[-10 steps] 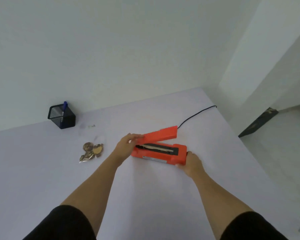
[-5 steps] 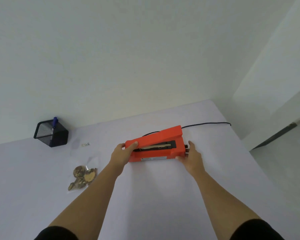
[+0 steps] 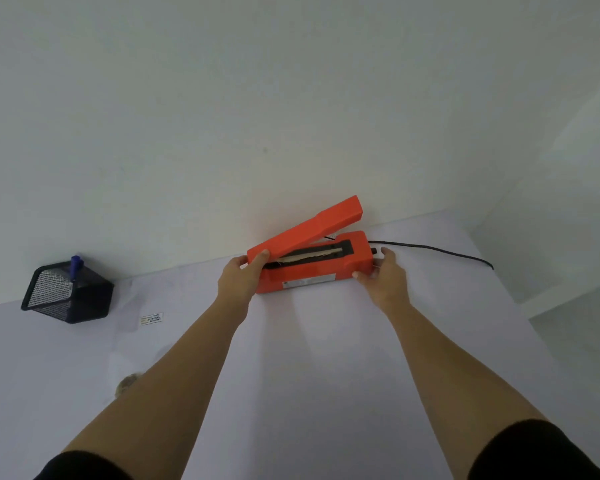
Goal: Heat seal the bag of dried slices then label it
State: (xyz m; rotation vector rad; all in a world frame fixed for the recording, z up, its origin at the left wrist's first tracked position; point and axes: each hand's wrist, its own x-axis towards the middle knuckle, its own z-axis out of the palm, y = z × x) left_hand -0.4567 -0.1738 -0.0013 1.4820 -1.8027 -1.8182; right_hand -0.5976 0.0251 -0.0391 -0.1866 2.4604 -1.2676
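An orange heat sealer (image 3: 312, 268) stands on the white table (image 3: 326, 375) near the back wall, its lever arm raised at an angle. My left hand (image 3: 241, 275) grips the sealer's left end, thumb on the lever's hinge end. My right hand (image 3: 383, 275) holds the right end of the base with curled fingers. The clear bag of dried slices (image 3: 127, 384) lies at the left, mostly hidden behind my left forearm. A small white label (image 3: 151, 318) lies flat on the table beside the pen holder.
A black mesh pen holder (image 3: 66, 294) with a blue pen (image 3: 75, 265) stands at the back left. The sealer's black power cord (image 3: 437, 251) runs right along the table's back edge. The table ends at the right, with floor beyond.
Both hands have pushed the sealer away toward the back wall and turned it roughly parallel to the wall. The lever arm now stands higher. The bag has slipped behind my left forearm in the view.
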